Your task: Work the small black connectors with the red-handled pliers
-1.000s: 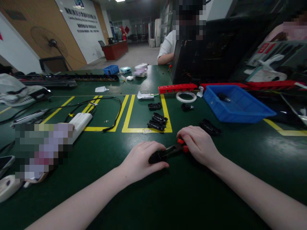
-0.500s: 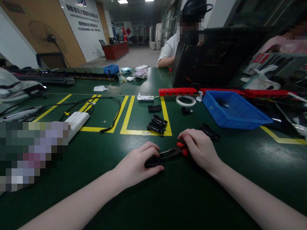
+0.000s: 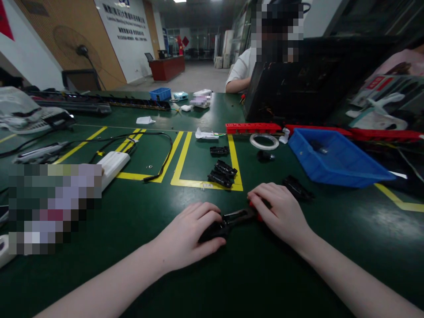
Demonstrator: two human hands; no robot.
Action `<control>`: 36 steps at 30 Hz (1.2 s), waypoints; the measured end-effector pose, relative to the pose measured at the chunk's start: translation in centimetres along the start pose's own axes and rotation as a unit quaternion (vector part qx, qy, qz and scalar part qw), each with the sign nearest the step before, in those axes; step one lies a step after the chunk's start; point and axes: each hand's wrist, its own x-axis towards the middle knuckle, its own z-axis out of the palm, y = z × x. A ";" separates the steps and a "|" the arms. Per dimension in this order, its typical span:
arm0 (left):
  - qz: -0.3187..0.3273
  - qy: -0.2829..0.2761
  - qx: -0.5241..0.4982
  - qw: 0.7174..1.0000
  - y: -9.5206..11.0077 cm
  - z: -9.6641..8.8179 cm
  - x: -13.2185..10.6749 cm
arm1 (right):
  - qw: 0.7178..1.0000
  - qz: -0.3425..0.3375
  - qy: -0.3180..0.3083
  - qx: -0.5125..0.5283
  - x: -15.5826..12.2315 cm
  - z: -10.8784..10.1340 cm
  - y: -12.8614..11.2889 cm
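My left hand point(image 3: 190, 232) is closed over a small black plastic part point(image 3: 213, 230) pressed on the green table point(image 3: 232, 282). My right hand point(image 3: 280, 212) grips the red handles of a pair of pliers point(image 3: 238, 217), whose dark jaws reach into the black part. Just beyond my hands lie a few more black parts point(image 3: 222, 171) on a yellow taped rectangle, and another black part point(image 3: 296, 187) sits beside my right hand.
A blue tray point(image 3: 334, 159) stands at the right, with a tape ring point(image 3: 264, 141) and red strips point(image 3: 253, 128) behind it. A white power strip point(image 3: 112, 163) and black cable point(image 3: 159, 152) lie at the left. Two people sit across the table behind a black case point(image 3: 291, 84).
Both hands stay on the part and pliers; the right hand now covers more of the red handles. The camera has shifted slightly.
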 end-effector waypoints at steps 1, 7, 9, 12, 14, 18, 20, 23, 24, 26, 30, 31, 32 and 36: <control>-0.009 -0.001 -0.003 1.000 0.2 -0.1 -0.2 | 1.000 0.001 0.000 0.001 0.0 0.0 0.0; -0.049 -0.003 -0.007 0.999 0.8 -0.4 -0.6 | 1.000 0.004 0.001 0.000 0.1 0.2 0.2; -0.054 0.001 -0.011 0.999 0.6 -0.4 -0.6 | 1.000 0.004 0.002 0.000 0.1 0.3 0.2; -0.047 0.004 -0.012 0.999 0.4 -0.4 -0.5 | 1.000 0.003 0.001 0.001 -0.2 0.4 0.1; -0.054 0.006 -0.009 0.998 0.4 -0.5 -0.5 | 1.000 0.001 -0.002 0.002 -0.5 0.3 -0.1; -0.056 0.010 -0.005 0.998 0.3 -0.7 -0.2 | 1.000 -0.005 -0.007 -0.001 -1.1 0.0 -0.4; -0.054 0.002 -0.015 0.998 0.2 -0.9 -0.1 | 1.000 -0.012 -0.006 -0.008 -1.2 -0.1 -0.5; -0.051 -0.008 -0.027 0.998 0.0 -1.2 0.0 | 0.999 -0.039 0.009 -0.024 -1.3 -0.1 -0.9; -0.045 -0.010 -0.022 0.999 -0.1 -1.2 0.0 | 0.998 -0.057 0.019 -0.027 -1.3 -0.1 -1.2; -0.026 -0.010 -0.007 1.000 -0.4 -1.1 0.1 | 0.994 -0.103 0.035 -0.029 -1.4 0.0 -1.8; 0.002 0.008 0.009 1.000 -0.9 -0.5 0.1 | 0.979 -0.200 0.022 -0.022 -1.5 0.4 -2.8; 0.009 0.015 0.009 1.000 -1.0 -0.3 0.1 | 0.976 -0.218 0.020 -0.020 -1.5 0.5 -3.0; 0.018 0.020 0.008 1.000 -1.1 -0.2 0.1 | 0.972 -0.231 0.023 -0.018 -1.6 0.6 -3.1; 0.049 0.036 -0.023 0.998 -1.3 0.2 0.3 | 0.961 -0.271 0.053 -0.011 -1.7 0.9 -3.5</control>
